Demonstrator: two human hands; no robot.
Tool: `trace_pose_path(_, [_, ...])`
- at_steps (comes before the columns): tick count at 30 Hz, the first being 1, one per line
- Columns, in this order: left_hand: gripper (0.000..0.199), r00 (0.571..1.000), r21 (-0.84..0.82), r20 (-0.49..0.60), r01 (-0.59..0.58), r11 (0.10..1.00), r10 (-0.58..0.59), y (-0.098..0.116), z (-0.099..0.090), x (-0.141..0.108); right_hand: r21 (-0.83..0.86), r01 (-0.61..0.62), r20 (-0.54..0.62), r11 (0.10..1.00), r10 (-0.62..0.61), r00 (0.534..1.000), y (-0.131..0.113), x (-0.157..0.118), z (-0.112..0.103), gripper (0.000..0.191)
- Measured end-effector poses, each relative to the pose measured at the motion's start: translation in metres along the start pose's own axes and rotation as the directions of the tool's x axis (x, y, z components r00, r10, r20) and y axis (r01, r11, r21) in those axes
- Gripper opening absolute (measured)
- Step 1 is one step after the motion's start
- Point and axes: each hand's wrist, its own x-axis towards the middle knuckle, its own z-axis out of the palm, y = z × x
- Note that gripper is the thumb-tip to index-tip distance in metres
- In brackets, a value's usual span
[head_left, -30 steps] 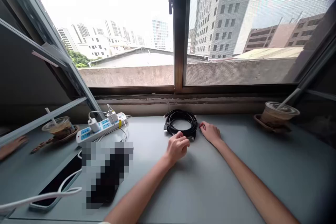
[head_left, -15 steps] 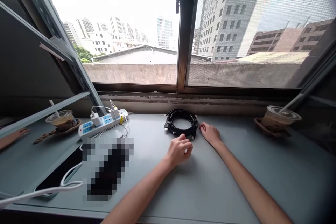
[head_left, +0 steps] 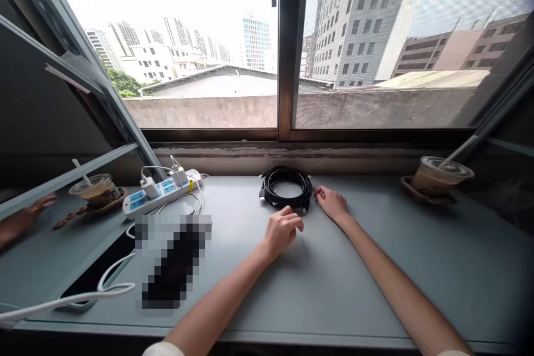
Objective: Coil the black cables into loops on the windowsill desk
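Observation:
A coiled black cable (head_left: pixel 287 200) with connectors at its ends lies at the back middle of the grey table (head_left: pixel 325 289). Just in front of the coil is my left hand (head_left: pixel 283 229), its fingers loosely bent and nothing seen between them. My right hand (head_left: pixel 331 201) rests on the table close to the coil's right side, fingers curled in; whether anything is inside them is hidden. Neither hand visibly grips the cable.
On the left are a white power strip (head_left: pixel 162 194) with plugged-in chargers, a dark tablet (head_left: pixel 98 267), white cables and a blurred dark object (head_left: pixel 173 267). Iced drinks (head_left: pixel 442 175) stand at both sides. Another person's hand (head_left: pixel 35 211) is at far left. Metal frame bars slant beside the window.
The view has shifted slightly. My left hand's fingers have loosened from a ring shape. The other person's hand has risen towards the left cup. The coil stays in place.

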Motion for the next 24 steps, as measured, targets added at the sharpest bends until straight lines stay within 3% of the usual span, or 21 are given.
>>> trace_pose_path(14, [0.023,0.985,0.014,0.134,-0.115,0.993,0.112,0.003,0.006,-0.001,0.007,0.0,0.021,1.0,0.0,1.0,0.001,-0.003,-0.001,0.021])
trace_pose_path(24, [0.029,0.989,0.023,0.144,0.037,0.999,-0.04,0.01,0.003,0.001,-0.023,0.031,0.025,0.999,-0.03,0.999,0.002,-0.003,0.001,0.021])
